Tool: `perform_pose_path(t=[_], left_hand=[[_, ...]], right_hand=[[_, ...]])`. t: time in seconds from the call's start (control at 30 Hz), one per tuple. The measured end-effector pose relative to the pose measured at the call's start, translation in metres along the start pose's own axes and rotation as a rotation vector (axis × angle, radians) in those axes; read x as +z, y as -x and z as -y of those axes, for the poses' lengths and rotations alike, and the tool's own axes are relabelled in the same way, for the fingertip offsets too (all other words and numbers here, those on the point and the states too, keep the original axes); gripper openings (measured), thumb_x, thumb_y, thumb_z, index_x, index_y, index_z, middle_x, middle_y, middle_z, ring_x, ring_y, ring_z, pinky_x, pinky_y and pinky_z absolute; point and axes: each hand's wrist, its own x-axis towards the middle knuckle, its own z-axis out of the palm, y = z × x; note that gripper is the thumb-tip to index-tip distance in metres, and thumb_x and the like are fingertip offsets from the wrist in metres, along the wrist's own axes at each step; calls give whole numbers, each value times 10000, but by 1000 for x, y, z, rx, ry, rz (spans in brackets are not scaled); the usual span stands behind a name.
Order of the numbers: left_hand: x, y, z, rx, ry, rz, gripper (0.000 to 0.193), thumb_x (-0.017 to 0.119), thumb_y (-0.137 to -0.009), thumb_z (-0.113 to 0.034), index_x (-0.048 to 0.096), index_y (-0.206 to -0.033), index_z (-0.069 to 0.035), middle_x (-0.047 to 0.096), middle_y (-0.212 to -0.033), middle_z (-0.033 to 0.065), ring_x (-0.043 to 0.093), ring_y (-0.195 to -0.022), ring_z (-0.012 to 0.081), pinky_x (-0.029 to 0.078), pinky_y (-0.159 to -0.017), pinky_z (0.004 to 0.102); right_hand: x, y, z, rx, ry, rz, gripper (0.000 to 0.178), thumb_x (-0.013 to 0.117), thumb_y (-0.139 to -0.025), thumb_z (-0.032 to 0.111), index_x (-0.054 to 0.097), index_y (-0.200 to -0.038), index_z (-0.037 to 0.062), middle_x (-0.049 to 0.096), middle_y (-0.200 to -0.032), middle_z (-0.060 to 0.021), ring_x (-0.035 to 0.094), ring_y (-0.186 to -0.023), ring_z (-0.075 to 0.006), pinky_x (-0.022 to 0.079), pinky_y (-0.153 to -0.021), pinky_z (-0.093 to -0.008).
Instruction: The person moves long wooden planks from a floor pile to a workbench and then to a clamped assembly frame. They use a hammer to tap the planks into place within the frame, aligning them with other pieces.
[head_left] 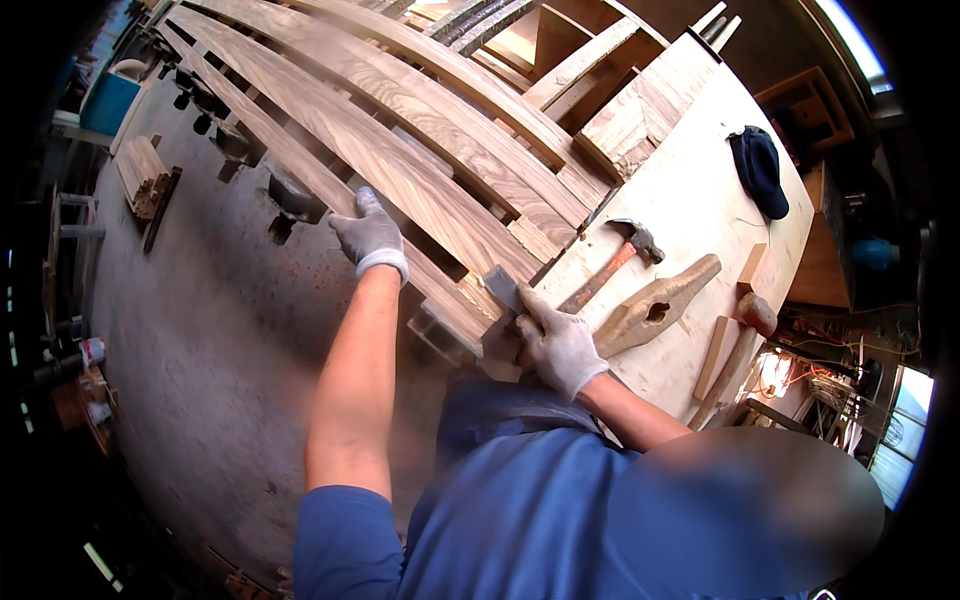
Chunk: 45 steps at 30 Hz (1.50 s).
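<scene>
Long brown wooden boards (380,130) lie side by side with gaps between them, running from my front to the far left. My left hand (370,237), in a pale work glove, grips the outermost wooden strip (435,290) near its close end. At the boards' near end, my gloved right hand (562,347) is closed at a dark grey block (503,290), its fingers against the block's side. The lower part of that block and some of the fingers are hidden. Dark metal clamp parts (290,195) stick out under the outer strip.
A pale worktop (720,190) on the right bears a hammer (620,262), a shaped wooden piece with a hole (660,305), a mallet (750,330) and a dark cap (758,172). A stack of wood strips (145,175) stands on the concrete floor (200,300) at left.
</scene>
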Motion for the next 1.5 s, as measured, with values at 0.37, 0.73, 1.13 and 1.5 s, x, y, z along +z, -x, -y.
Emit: perform_pose_path(t=[0.37, 0.73, 1.13, 1.5], left_hand=[[5, -7, 7, 9, -31, -1, 757, 635, -988, -456, 403, -1409, 129, 567, -1330, 377, 602, -1217, 473, 495, -1037, 483], [5, 0, 3, -11, 23, 14, 697, 629, -1011, -411, 405, -1426, 103, 596, -1331, 338, 634, -1183, 455, 537, -978, 482], [12, -21, 23, 12, -44, 12, 823, 654, -975, -511, 401, -1466, 99, 587, -1359, 336, 648, -1167, 442, 567, -934, 445], [11, -12, 16, 18, 53, 6, 830, 640, -985, -492, 381, -1473, 129, 571, -1372, 347, 643, -1177, 443, 559, -959, 444]], right_hand=[[-42, -6, 13, 267, -722, 105, 498, 585, -1037, 159, 500, -1506, 15, 699, -921, -76, 664, -812, -109, 540, -751, -269], [-147, -25, -89, 289, -380, -293, 536, 608, -1010, 217, 507, -1491, 4, 732, -1021, -116, 683, -789, -126, 549, -730, -283], [-171, -114, -168, -96, 499, -318, 270, 637, -927, 221, 700, -1187, 178, 703, -1003, -132, 688, -942, -348, 547, -806, -473], [-191, -134, -162, -483, 1019, -203, 474, 729, -768, 134, 669, -1228, 229, 647, -1006, -48, 620, -960, -254, 514, -816, -406]])
